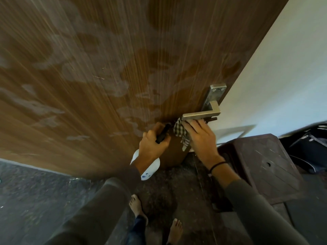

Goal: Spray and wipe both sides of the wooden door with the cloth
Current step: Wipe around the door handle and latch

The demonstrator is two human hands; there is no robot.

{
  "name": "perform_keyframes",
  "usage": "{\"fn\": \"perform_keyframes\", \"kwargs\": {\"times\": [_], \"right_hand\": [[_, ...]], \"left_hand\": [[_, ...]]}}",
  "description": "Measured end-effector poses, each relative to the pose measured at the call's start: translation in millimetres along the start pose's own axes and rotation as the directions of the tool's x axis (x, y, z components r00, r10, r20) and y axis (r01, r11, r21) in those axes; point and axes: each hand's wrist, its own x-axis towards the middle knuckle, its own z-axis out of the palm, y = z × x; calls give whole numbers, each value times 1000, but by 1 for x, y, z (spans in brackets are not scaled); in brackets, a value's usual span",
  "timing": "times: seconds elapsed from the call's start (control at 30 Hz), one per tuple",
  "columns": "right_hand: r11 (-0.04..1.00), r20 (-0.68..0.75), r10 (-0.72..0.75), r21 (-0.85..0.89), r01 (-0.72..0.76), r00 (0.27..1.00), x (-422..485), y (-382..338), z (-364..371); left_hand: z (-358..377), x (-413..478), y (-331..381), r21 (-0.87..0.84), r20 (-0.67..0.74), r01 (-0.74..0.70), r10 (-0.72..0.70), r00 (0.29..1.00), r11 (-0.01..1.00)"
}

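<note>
The brown wooden door [109,71] fills most of the view, streaked with pale wet patches. Its steel lever handle [201,114] sits near the right edge. My right hand [201,137] presses a checked cloth [180,129] against the door just under the handle, fingers spread flat. My left hand [152,144] grips the black trigger head of a white spray bottle [152,169], whose body hangs down behind my wrist. The two hands are close together below the handle.
A white wall [283,76] stands right of the door edge. A dark brown plastic stool [261,165] sits on the dark speckled floor [35,191] at the right, with a dark bag [311,147] behind it. My bare feet [155,216] are below.
</note>
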Motion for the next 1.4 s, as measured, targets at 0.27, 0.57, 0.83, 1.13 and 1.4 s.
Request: {"fn": "perform_keyframes", "kwargs": {"times": [0.27, 0.57, 0.83, 1.13, 1.4], "right_hand": [[947, 29, 297, 120, -298, 955, 2, -36, 1], [953, -209, 111, 299, -45, 972, -5, -50, -14], [980, -54, -74, -189, 62, 996, 36, -96, 5], [886, 14, -429, -191, 423, 903, 30, -76, 28], [893, -20, -448, -48, 447, 894, -12, -7, 17]], "left_hand": [[-1, -6, 1, 47, -46, 28, -26, 999, 999], [-21, -31, -36, 14, -76, 186, -184, 980, 982], [-53, -38, -36, -56, -160, 151, -158, 974, 987], [-51, -42, -18, -137, -211, 128, -155, 965, 982], [-46, -49, -10, -157, -164, 76, -102, 981, 985]]}}
